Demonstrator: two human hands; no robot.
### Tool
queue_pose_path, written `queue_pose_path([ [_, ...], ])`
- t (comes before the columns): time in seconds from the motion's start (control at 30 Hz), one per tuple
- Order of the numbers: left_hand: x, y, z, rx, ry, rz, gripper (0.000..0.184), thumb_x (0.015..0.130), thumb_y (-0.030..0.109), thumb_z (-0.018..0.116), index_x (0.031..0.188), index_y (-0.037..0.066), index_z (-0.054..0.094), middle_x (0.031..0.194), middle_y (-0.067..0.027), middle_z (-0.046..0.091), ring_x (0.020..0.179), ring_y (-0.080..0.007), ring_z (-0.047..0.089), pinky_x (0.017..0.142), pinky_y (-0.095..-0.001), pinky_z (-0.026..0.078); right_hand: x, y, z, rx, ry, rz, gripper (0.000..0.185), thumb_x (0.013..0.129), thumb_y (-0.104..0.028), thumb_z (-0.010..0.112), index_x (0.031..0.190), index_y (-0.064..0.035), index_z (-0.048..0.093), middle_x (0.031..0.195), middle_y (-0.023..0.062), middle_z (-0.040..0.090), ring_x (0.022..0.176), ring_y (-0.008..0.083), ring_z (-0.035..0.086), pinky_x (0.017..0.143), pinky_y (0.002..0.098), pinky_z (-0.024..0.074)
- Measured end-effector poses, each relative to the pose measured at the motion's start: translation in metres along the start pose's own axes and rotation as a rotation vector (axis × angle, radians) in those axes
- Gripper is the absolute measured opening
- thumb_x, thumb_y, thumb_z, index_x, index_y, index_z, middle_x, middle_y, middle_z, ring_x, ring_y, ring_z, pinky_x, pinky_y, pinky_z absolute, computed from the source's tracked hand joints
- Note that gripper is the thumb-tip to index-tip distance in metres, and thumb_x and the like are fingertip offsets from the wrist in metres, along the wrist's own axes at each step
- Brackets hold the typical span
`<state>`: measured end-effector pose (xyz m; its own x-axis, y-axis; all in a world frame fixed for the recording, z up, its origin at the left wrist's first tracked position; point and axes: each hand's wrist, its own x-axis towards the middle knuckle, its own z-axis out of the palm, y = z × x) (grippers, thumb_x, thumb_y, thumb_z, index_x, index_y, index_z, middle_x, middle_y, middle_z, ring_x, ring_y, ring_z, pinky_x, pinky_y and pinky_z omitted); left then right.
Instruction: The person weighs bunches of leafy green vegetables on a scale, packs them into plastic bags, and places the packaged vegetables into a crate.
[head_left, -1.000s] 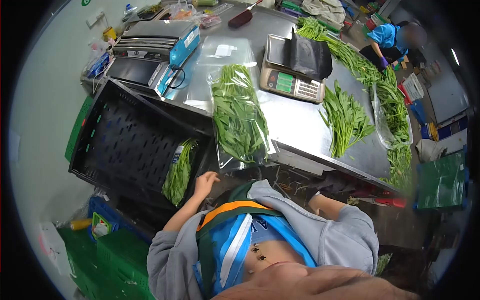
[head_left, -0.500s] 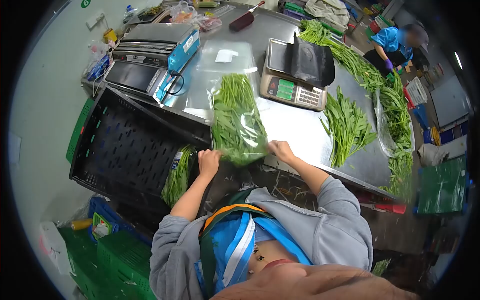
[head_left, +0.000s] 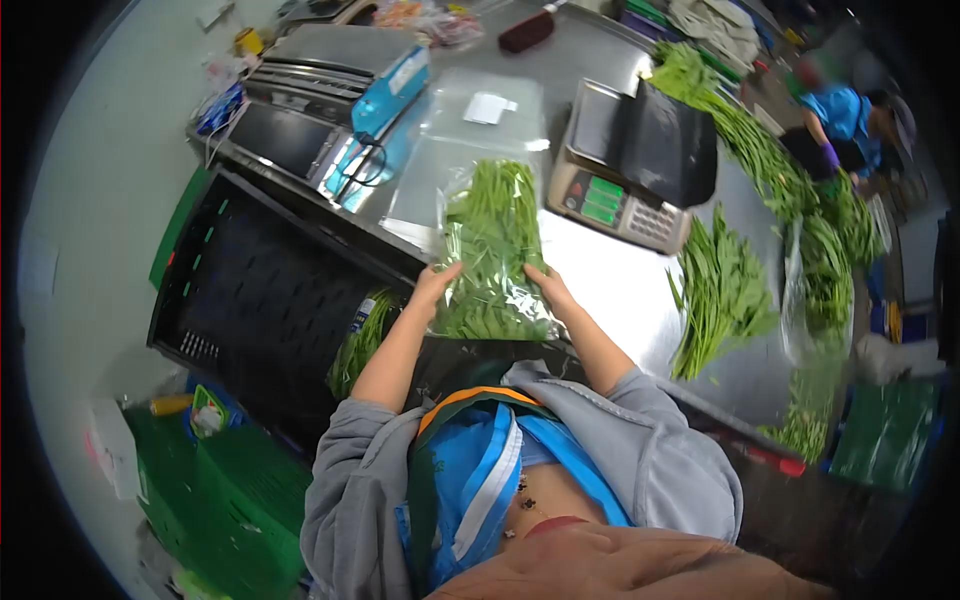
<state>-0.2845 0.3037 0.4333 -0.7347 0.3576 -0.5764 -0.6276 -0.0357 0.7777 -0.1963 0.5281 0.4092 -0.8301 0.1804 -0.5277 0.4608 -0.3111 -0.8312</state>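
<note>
While left hand (head_left: 430, 289) and right hand (head_left: 552, 290) pinch both sides, bagged greens (head_left: 490, 255) are at counter (head_left: 608, 280) edge | scale (head_left: 622, 217) nearby | label (head_left: 364, 314) on crate (head_left: 255, 275) pack (head_left: 356, 348): unreadable from here

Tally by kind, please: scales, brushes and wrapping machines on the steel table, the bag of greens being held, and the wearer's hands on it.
Scale: 1
Brush: 1
Wrapping machine: 1
Held bag of greens: 1
Left hand and right hand: 2
Total: 6
</note>
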Motion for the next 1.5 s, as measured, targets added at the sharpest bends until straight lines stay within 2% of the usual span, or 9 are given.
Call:
queue_pose_path([
  [0.2, -0.04, 0.001, 0.013, -0.028, 0.006, 0.26, 0.025, 0.076, 0.013, 0.062, 0.097, 0.0, 0.057, 0.085, -0.0031, 0.059, 0.071, -0.011, 0.054, 0.065, -0.0262, 0.044, 0.001, -0.045, -0.014, 0.406, -0.596, 0.482, 0.046, 0.079, -0.022, 0.056, 0.116, 0.0036, 0.045, 0.11, 0.016, 0.055, 0.099, 0.0254, 0.055, 0.086, 0.0405, 0.0445],
  [0.4, -0.123, -0.016, -0.097, 0.169, 0.335, 0.445, 0.034, 0.073, 0.01, 0.066, 0.104, -0.001, 0.056, 0.089, -0.0039, 0.06, 0.081, -0.0115, 0.055, 0.074, -0.0263, 0.044, -0.022, -0.056, 0.111, -0.144, -0.73, -0.066, 0.043, 0.07, -0.003, 0.064, 0.111, 0.0004, 0.05, 0.1, 0.0087, 0.059, 0.091, 0.0178, 0.055, 0.08, 0.0301, 0.0434],
  [0.53, -0.161, -0.063, -0.18, 0.185, 0.984, 0.582, 0.04, 0.076, 0.015, 0.064, 0.112, 0.002, 0.051, 0.089, -0.007, 0.059, 0.086, -0.0149, 0.056, 0.078, -0.0277, 0.043, 0.004, -0.03, 0.24, -0.618, -0.775, -0.567, 0.029, 0.075, 0.0, 0.058, 0.103, -0.0004, 0.054, 0.093, 0.0129, 0.062, 0.086, 0.0179, 0.058, 0.075, 0.029, 0.0445],
  [0.67, -0.216, -0.137, -0.204, 0.269, 0.656, 0.289, 0.035, 0.077, 0.016, 0.062, 0.109, 0.003, 0.054, 0.095, -0.0093, 0.061, 0.086, -0.0158, 0.058, 0.077, -0.0289, 0.045, 0.051, 0.027, 0.325, -0.88, -0.921, -1.196, 0.066, 0.063, 0.015, 0.045, 0.121, -0.0167, 0.046, 0.124, 0.0115, 0.046, 0.11, 0.0304, 0.047, 0.088, 0.036, 0.043],
  [0.83, -0.269, -0.147, -0.191, 0.437, 0.709, 0.186, 0.029, 0.077, 0.015, 0.06, 0.104, 0.004, 0.057, 0.095, -0.0123, 0.062, 0.086, -0.0218, 0.061, 0.077, -0.0303, 0.047, 0.131, 0.154, 0.332, -1.918, -1.439, -0.884, 0.074, 0.073, 0.007, 0.045, 0.133, -0.0328, 0.026, 0.141, 0.0, 0.021, 0.125, 0.0244, 0.03, 0.098, 0.0363, 0.0366],
  [1.03, -0.271, -0.155, -0.233, 0.494, 0.652, 0.102, 0.033, 0.077, 0.019, 0.06, 0.106, 0.004, 0.056, 0.094, -0.0124, 0.062, 0.086, -0.0221, 0.061, 0.077, -0.0304, 0.046, 0.093, 0.117, 0.328, -1.773, -1.228, -0.932, 0.067, 0.072, -0.021, 0.064, 0.131, -0.0161, 0.033, 0.136, 0.0124, 0.029, 0.122, 0.025, 0.034, 0.095, 0.0348, 0.0372],
  [1.2, -0.186, -0.151, -0.274, 0.665, 0.537, 0.171, 0.05, 0.077, 0.027, 0.059, 0.121, 0.009, 0.044, 0.111, -0.0161, 0.054, 0.1, -0.0287, 0.054, 0.085, -0.0354, 0.042, 0.066, 0.082, 0.27, -1.215, -0.718, -0.697, 0.045, 0.073, -0.016, 0.063, 0.114, -0.0016, 0.05, 0.108, 0.0192, 0.055, 0.101, 0.031, 0.053, 0.085, 0.0348, 0.0429],
  [1.37, -0.089, -0.076, -0.256, 1.071, 0.288, 0.115, 0.065, 0.078, 0.03, 0.058, 0.133, 0.014, 0.026, 0.135, -0.0145, 0.03, 0.119, -0.0327, 0.035, 0.095, -0.0439, 0.033, -0.01, 0.065, 0.187, -0.927, -0.433, -0.402, 0.038, 0.076, -0.012, 0.06, 0.111, -0.0012, 0.051, 0.101, 0.0151, 0.06, 0.095, 0.0234, 0.059, 0.083, 0.0321, 0.0459],
  [1.5, -0.009, -0.069, -0.229, 1.289, 0.339, 0.46, 0.064, 0.078, 0.03, 0.058, 0.132, 0.016, 0.027, 0.136, -0.0092, 0.028, 0.123, -0.0287, 0.029, 0.099, -0.0443, 0.024, -0.074, 0.077, 0.122, -0.824, -0.267, -0.105, 0.037, 0.077, -0.012, 0.06, 0.111, -0.0011, 0.051, 0.104, 0.0151, 0.059, 0.097, 0.0222, 0.058, 0.084, 0.0316, 0.0454],
])
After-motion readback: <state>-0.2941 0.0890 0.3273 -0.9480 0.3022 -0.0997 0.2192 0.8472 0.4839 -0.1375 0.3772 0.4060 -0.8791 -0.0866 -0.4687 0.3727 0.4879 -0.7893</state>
